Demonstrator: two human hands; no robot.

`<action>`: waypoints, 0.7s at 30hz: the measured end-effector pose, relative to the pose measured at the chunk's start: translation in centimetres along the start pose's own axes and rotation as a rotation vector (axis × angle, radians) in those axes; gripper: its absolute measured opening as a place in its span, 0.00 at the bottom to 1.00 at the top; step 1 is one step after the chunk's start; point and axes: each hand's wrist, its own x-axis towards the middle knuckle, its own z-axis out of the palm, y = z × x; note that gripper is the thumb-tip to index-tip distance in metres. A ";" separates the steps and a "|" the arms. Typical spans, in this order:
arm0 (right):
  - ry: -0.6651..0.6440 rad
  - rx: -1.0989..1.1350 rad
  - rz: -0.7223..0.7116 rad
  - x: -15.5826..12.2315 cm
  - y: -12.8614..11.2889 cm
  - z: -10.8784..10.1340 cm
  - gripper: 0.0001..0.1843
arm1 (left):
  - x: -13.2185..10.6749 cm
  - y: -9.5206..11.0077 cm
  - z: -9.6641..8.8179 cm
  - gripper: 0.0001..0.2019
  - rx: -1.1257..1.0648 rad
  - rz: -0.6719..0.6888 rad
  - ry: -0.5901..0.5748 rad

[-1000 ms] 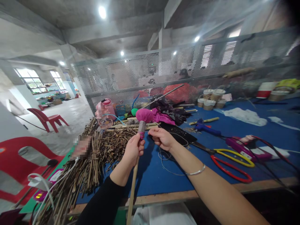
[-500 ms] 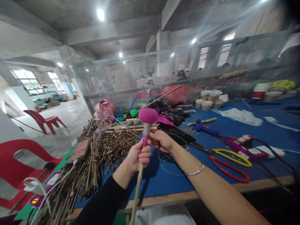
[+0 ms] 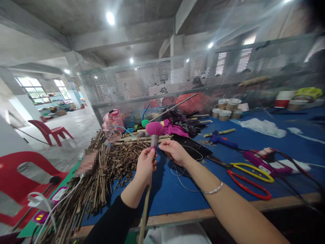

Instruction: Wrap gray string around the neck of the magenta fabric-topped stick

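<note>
Clearly, left hand (image 3: 147, 164) holds stick (image 3: 144, 215) while right hand (image 3: 174, 151) pinches narrowly, glowing display (image 3: 40, 217) unreadable.

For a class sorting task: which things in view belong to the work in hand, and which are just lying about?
Probably in the work:
wooden stick, held in the left hand
magenta padded head on it
grey wrapping beneath
thin thread near the right hand

Seemingly lying about:
scissors
pink jug
white plastic bag
</note>
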 end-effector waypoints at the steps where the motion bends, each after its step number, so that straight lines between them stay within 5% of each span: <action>1: -0.009 -0.007 0.012 -0.1 -0.1 0.0 0.16 | 0.1 0.0 -0.1 0.20 0.005 0.001 0.004; 16: -0.051 0.140 0.032 0.1 -0.2 -0.5 0.15 | -0.5 0.7 -0.1 0.17 -0.161 -0.037 -0.143; 21: -0.228 0.218 0.124 -0.1 -0.3 -1.4 0.24 | 0.0 0.8 -1.0 0.12 -0.309 -0.314 -0.375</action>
